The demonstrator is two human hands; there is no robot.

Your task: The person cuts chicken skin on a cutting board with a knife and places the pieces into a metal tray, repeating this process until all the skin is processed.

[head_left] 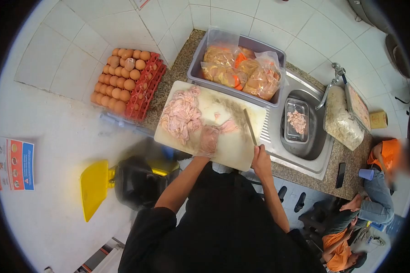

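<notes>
My left hand (208,142), in a clear plastic glove, lies on the white cutting board (232,149), its fingers at a strip of pale raw meat (228,126). Whether the fingers grip the strip or only press on it is hard to tell. At the board's right edge my bare right hand (261,160) is closed round the handle of a knife (250,126), whose blade points up and to the left over the board. A heap of raw skin or meat (182,113) covers the board's left part. A small scrap (217,115) lies near its middle.
Bagged meat fills a grey tub (234,85) behind the board. The sink (321,157) at right holds a clear tray (288,132) of cut pieces. Egg trays (123,84) stand left. A phone (340,175) lies on the counter. Two people in orange (338,255) sit lower right.
</notes>
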